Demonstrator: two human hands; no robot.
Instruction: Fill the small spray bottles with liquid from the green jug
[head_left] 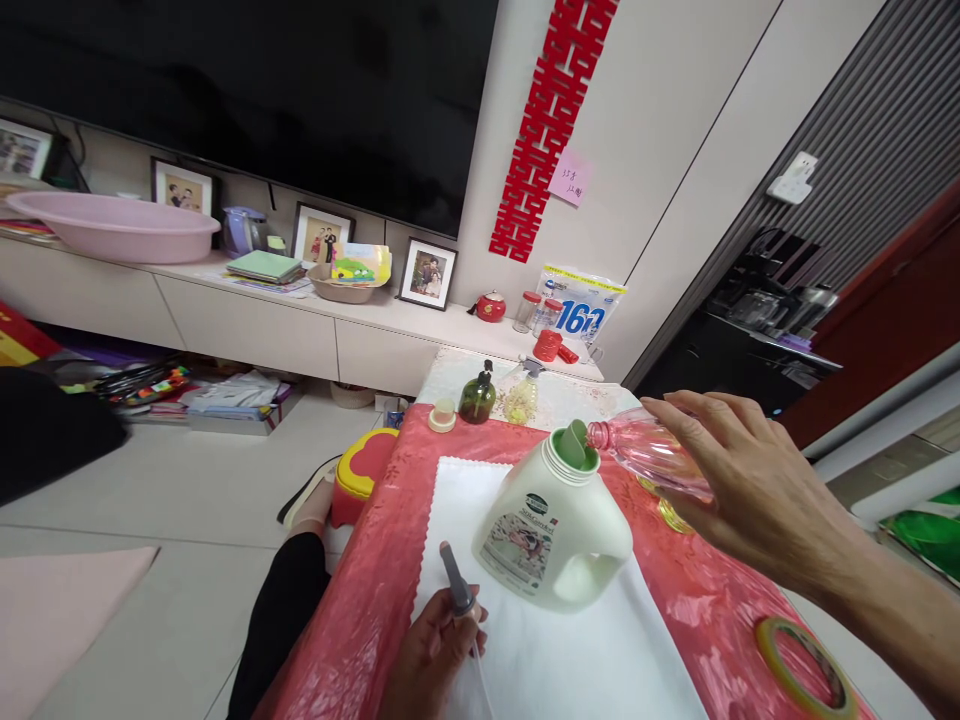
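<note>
My right hand point(739, 470) grips a clear pinkish plastic bottle point(645, 445), tipped on its side. The bottle's mouth is at the spout of a large pale-green laundry detergent jug point(525, 510), which stands uncapped. A green pouring lip point(576, 440) rises inside the jug's neck. Whether liquid flows is too small to tell. In front of the jug, my left hand point(435, 650) is closed around a grey pump head point(456, 580) with a thin clear tube hanging below it. A white cloth point(469, 490) lies under the jug.
Behind the jug stand a dark green pump bottle point(478, 398), a clear spray bottle point(521, 395) and a small round cap point(442, 415). A tape roll point(806, 665) lies at right on the red table cover point(360, 620). A red-yellow stool point(365, 465) stands left of the table.
</note>
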